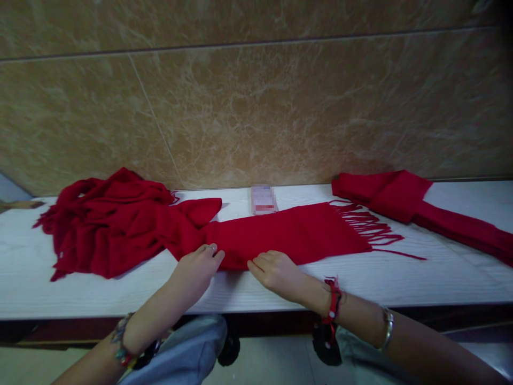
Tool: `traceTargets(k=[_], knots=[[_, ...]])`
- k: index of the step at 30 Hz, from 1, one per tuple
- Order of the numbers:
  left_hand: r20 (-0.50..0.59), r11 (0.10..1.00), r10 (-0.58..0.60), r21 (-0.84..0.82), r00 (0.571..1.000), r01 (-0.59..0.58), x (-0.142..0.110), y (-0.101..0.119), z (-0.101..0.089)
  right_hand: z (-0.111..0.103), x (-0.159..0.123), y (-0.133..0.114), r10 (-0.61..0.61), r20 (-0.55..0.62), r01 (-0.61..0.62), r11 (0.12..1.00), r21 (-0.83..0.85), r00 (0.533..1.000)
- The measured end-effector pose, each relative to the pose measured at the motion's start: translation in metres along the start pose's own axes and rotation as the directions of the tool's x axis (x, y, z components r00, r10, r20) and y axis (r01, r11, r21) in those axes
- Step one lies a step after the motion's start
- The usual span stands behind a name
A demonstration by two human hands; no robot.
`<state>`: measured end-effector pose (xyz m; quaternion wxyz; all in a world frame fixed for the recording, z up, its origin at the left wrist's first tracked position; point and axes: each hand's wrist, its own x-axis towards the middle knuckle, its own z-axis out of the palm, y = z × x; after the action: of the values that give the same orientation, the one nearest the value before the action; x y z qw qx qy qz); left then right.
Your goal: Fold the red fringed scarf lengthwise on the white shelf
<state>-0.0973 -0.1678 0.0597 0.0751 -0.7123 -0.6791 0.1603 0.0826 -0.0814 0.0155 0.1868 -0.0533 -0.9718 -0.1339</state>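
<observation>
A red fringed scarf [296, 230] lies stretched flat across the white table, its tassels spread toward the right. My left hand [200, 267] has its fingers closed on the near edge of the scarf, close to where the cloth bunches. A short way to the right, my right hand [278, 272] is closed on the same edge, thumb and fingertips together. On the left is a crumpled heap of red cloth [116, 230] with fringe; whether it is all one piece with the flat scarf, I cannot tell.
Another red cloth [385, 195], folded and long, lies at the back right and runs off toward the right edge. A small pale card or packet [263, 200], blurred, rests against the marbled tile wall [256, 112]. The white table's [348, 283] front edge is near my knees.
</observation>
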Motion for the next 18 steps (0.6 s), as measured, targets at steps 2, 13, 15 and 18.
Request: traceTargets(k=[2, 13, 15, 18], knots=[[0.016, 0.999, -0.04, 0.02, 0.999, 0.04, -0.003, 0.0, 0.004, 0.001, -0.002, 0.0, -0.03, 0.015, 0.03, 1.0, 0.002, 0.999], [-0.396, 0.937, -0.276, 0.092, 0.876, 0.337, -0.009, -0.051, -0.002, 0.001, -0.007, 0.001, -0.086, -0.007, 0.086, 0.996, -0.024, 0.996], [-0.463, 0.911, -0.323, 0.085, 0.825, 0.404, -0.01, -0.072, -0.005, 0.002, -0.007, 0.003, -0.079, -0.045, 0.078, 0.996, -0.031, 0.996], [-0.526, 0.89, -0.337, 0.092, 0.781, 0.447, -0.014, -0.104, -0.008, 0.003, -0.009, 0.005, -0.066, -0.089, 0.063, 0.997, -0.032, 0.994]])
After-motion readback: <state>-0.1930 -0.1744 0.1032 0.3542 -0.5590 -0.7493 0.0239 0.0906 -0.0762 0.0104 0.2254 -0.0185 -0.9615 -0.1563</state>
